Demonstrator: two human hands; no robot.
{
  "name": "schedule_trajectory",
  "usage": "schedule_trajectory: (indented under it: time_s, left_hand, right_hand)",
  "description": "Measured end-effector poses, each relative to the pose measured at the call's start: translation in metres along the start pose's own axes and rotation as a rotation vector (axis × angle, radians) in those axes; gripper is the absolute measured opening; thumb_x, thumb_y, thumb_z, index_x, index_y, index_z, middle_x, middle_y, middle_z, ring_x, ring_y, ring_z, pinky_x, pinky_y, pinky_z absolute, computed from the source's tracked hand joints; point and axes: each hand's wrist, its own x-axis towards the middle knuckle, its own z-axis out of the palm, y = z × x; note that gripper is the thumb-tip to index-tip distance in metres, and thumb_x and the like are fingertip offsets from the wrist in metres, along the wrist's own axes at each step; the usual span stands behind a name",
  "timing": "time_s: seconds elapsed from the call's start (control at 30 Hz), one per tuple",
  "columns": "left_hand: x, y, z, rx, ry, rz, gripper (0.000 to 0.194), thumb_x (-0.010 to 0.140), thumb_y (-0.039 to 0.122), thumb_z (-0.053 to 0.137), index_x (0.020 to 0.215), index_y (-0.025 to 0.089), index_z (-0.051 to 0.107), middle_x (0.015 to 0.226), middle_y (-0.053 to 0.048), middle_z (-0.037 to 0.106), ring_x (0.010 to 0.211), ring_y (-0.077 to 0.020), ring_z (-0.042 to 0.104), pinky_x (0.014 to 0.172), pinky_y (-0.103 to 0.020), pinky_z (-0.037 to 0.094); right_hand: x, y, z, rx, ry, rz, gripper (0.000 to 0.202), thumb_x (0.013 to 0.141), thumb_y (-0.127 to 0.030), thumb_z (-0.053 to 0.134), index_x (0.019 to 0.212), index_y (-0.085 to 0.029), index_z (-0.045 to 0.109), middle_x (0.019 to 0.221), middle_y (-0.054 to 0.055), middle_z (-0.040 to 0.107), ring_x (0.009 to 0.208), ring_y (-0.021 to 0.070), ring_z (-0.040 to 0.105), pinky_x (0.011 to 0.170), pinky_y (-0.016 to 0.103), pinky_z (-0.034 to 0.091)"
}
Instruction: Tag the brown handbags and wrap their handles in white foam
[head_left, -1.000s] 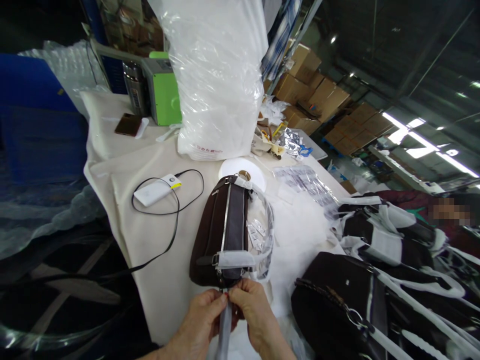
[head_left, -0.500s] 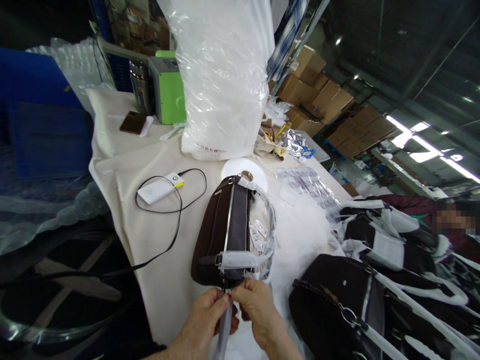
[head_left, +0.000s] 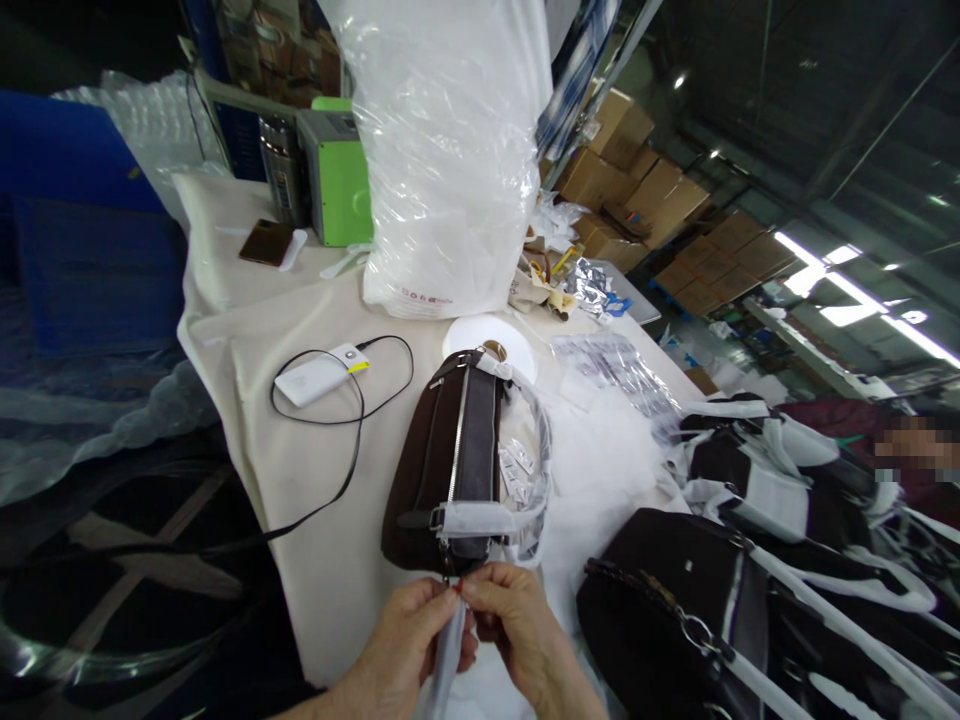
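Note:
A dark brown handbag lies on the table with its metal zipper facing up. Its handle is wrapped in white film. Just below the bag's near end, my left hand is closed on a film-wrapped strap that hangs down between both hands. My right hand pinches at the top of this same strap, its fingertips meeting those of my left. A tiny red bit shows between the fingertips; I cannot make out what it is.
A white power bank with a black cable lies left of the bag. Behind stand a big plastic-wrapped bundle, a green box and a thermos. More dark bags crowd the right. A white roll lies beyond the handbag.
My right hand's fingers have shifted slightly down from the bag's end, and the red bit shows more plainly. The handbag stays in place.

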Motion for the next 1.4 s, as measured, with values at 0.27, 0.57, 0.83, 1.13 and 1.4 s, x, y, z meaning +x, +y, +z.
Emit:
schedule_trajectory:
  time_s: [0.27,0.57,0.83,1.13,1.4]
  left_hand:
    - [-0.005,0.005,0.004,-0.024,0.023,-0.039,0.046,0.039,0.046,0.081,0.06,0.011,0.058,0.053,-0.005,0.061,0.047,-0.0154,0.054,0.052,-0.029,0.042]
    - [-0.002,0.003,0.001,-0.079,0.025,-0.108,0.049,0.033,0.042,0.085,0.06,0.012,0.058,0.054,-0.006,0.063,0.047,-0.0156,0.055,0.051,-0.028,0.041]
    - [0.005,-0.002,0.001,0.008,0.05,-0.03,0.048,0.035,0.049,0.081,0.053,0.015,0.052,0.039,0.0,0.054,0.037,-0.0124,0.048,0.042,-0.024,0.035]
    - [-0.002,0.001,0.009,0.004,0.094,-0.031,0.04,0.038,0.044,0.076,0.049,0.016,0.05,0.037,0.004,0.048,0.032,-0.008,0.04,0.036,-0.021,0.032]
    - [0.003,-0.001,0.001,0.006,0.036,-0.054,0.026,0.048,0.035,0.066,0.044,0.015,0.05,0.033,0.001,0.046,0.032,-0.0087,0.04,0.036,-0.02,0.029]
  right_hand:
    - [-0.003,0.001,-0.001,-0.134,0.001,-0.07,0.013,0.054,-0.024,0.063,0.053,-0.013,0.056,0.041,-0.004,0.048,0.038,0.0047,0.033,0.042,0.021,0.017]
    - [-0.007,-0.005,0.008,-0.282,0.047,-0.113,0.009,0.055,-0.024,0.053,0.054,-0.016,0.051,0.043,-0.006,0.046,0.041,0.0058,0.035,0.042,0.021,0.022]
    - [-0.003,0.001,0.018,-0.492,0.246,-0.175,0.002,0.053,-0.018,0.048,0.051,-0.019,0.047,0.039,-0.006,0.046,0.038,0.0089,0.041,0.039,0.021,0.027]
    - [-0.006,0.008,-0.001,0.176,-0.095,-0.003,0.014,0.055,-0.023,0.064,0.055,-0.012,0.054,0.041,-0.007,0.041,0.036,0.0016,0.028,0.038,0.018,0.014]
    - [0.001,0.026,0.005,0.244,-0.13,0.0,0.024,0.056,-0.029,0.074,0.06,-0.012,0.057,0.042,-0.001,0.053,0.032,0.0065,0.041,0.036,0.018,0.019]
